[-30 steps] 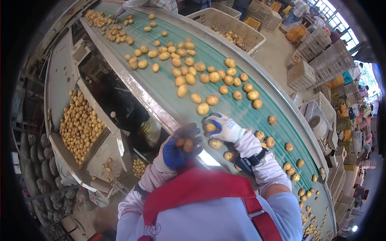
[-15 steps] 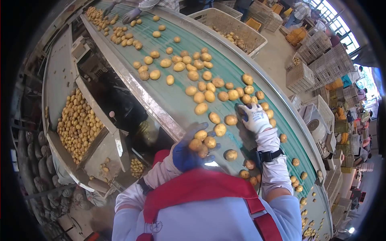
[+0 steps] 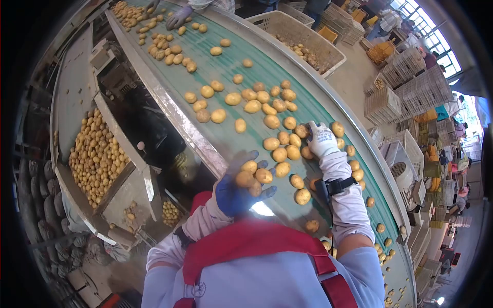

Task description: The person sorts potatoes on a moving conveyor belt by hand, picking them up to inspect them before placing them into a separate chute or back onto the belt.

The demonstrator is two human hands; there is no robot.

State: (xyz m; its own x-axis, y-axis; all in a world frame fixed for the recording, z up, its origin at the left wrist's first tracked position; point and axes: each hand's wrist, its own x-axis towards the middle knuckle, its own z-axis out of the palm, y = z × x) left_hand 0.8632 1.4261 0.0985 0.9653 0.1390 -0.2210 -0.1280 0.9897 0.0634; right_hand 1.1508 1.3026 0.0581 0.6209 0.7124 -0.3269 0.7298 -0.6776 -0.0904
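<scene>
My left hand [image 3: 239, 187], in a blue glove, is turned palm up near the belt's left edge, its fingers curled around several potatoes [image 3: 263, 176]. On the green conveyor belt [image 3: 241, 66], my right hand [image 3: 322, 139] in a white glove reaches down with its fingertips bent beside a potato [image 3: 307, 152]. Whether that hand grips anything is hidden under the glove. Loose potatoes [image 3: 271, 121] lie around and ahead of it, and more sit close to its right [image 3: 337, 129].
A co-worker's gloved hand [image 3: 178, 18] is over the belt's far end. A metal rail [image 3: 192, 133] borders the belt on the left, with a potato-filled chute [image 3: 97, 154] beyond. A large crate [image 3: 328, 51] stands past the right rail.
Potatoes on the belt have shifted down toward me. My right hand has moved slightly forward and left. My left hand still cradles its potatoes, a little further left.
</scene>
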